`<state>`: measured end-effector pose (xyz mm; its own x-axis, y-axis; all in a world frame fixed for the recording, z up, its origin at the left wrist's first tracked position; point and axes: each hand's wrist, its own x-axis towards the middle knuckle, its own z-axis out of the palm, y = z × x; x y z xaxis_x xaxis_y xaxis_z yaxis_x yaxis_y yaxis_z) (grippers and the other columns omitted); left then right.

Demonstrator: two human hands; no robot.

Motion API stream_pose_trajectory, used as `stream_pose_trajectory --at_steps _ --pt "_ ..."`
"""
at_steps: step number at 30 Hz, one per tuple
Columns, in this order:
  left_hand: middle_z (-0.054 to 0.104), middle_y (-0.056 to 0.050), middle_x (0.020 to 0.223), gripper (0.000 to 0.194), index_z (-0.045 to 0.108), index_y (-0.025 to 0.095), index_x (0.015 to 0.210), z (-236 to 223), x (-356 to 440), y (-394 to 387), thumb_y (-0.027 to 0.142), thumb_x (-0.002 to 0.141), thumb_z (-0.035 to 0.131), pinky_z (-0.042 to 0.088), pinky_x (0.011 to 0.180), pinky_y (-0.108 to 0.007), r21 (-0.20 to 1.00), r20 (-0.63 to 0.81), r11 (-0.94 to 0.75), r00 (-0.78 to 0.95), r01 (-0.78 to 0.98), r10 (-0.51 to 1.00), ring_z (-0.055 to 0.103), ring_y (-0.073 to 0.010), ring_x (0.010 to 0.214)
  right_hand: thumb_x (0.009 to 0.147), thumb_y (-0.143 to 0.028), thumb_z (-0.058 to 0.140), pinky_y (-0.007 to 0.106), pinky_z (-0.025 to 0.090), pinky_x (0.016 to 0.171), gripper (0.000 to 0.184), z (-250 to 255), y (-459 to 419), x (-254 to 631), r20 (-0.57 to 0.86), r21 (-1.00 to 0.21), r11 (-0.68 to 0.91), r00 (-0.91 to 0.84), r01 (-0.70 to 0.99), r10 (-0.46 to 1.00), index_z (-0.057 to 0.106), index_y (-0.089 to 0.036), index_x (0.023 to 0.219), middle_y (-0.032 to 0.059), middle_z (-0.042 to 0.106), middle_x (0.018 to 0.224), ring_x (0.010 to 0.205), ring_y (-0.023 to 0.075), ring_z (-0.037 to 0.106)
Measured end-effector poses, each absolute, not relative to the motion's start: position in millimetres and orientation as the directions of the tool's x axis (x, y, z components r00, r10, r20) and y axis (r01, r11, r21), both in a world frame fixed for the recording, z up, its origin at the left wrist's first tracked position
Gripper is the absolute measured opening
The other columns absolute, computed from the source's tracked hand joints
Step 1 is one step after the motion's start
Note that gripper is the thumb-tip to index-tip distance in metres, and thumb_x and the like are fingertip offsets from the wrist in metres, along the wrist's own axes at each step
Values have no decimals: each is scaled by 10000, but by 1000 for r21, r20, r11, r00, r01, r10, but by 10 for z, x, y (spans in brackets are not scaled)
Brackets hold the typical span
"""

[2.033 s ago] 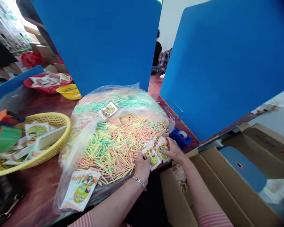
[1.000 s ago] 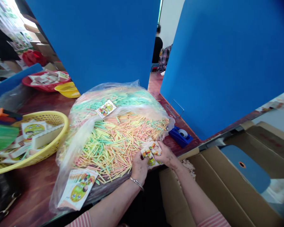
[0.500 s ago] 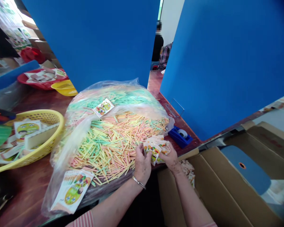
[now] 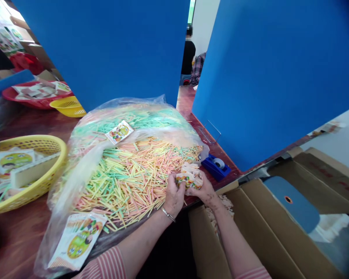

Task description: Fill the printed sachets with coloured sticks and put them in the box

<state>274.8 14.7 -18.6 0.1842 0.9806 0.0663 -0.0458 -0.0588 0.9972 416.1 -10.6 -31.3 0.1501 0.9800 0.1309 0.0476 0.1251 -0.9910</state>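
Between them, my left hand [image 4: 175,195] and my right hand [image 4: 203,190] grip a bunch of small printed packets [image 4: 189,178], closed around its two sides. The packets stand bunched on edge, white with coloured print. Just left of my hands lies a big heap of short pastel sticks [image 4: 133,170] in pink, yellow and green, inside an opened clear plastic bag [image 4: 87,162]. One small printed packet [image 4: 119,132] rests on top of the bag. A larger printed packet [image 4: 78,241] lies on the bag's near left corner.
A yellow basket [image 4: 62,155] holding printed packets stands at left, with a red basket [image 4: 7,93] behind. A blue tape dispenser [image 4: 215,167] sits beyond my right hand. Open cardboard boxes [image 4: 261,217] and a blue stool [image 4: 293,201] are at right. Blue panels [image 4: 110,50] rise behind; people sit beyond.
The packets, earlier fanned with their printed faces showing, are now gathered into a tighter bunch on edge between my hands. The whole view has shifted a little, so things appear further left.
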Motion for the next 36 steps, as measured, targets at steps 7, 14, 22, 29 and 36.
stream_pose_trajectory --at_steps 7,14,22,29,36 --pt "458 -96 1295 692 342 176 1293 -2 2713 160 33 637 511 332 1016 -334 984 174 -179 377 -21 910 450 -207 1180 601 -236 734 399 465 898 602 -209 -137 4123 234 -970 241 241 1 942 445 -203 1129 77 602 1115 1002 216 588" --pt "539 -90 1201 781 368 206 1290 139 2613 390 206 590 714 394 957 -374 927 235 -365 621 89 748 515 -245 1087 578 -306 767 422 423 947 772 -103 -191 4255 166 -981 175 97 -83 981 367 -218 1232 93 533 1220 1093 237 534" --pt "537 -93 1204 737 422 172 1232 -95 2660 402 172 566 737 379 967 -402 927 179 -351 672 129 719 504 -246 1099 567 -260 783 382 422 927 723 -277 -222 4378 118 -992 118 11 -54 993 413 -224 1186 68 557 1154 1046 214 543" --pt "597 -55 1099 613 440 191 1185 28 2709 447 220 638 714 431 910 -369 958 184 -281 629 57 756 559 -206 1008 565 -244 787 376 434 908 721 -112 -98 4401 167 -986 166 52 25 985 411 -231 1180 57 566 1137 1030 216 547" --pt "603 -22 1051 593 464 200 1152 -53 2719 415 195 611 707 452 858 -330 925 177 -334 573 181 800 570 -178 950 550 -256 796 390 371 982 867 -258 -94 4392 136 -991 136 -5 13 991 316 -235 1272 80 485 1245 1137 223 475"
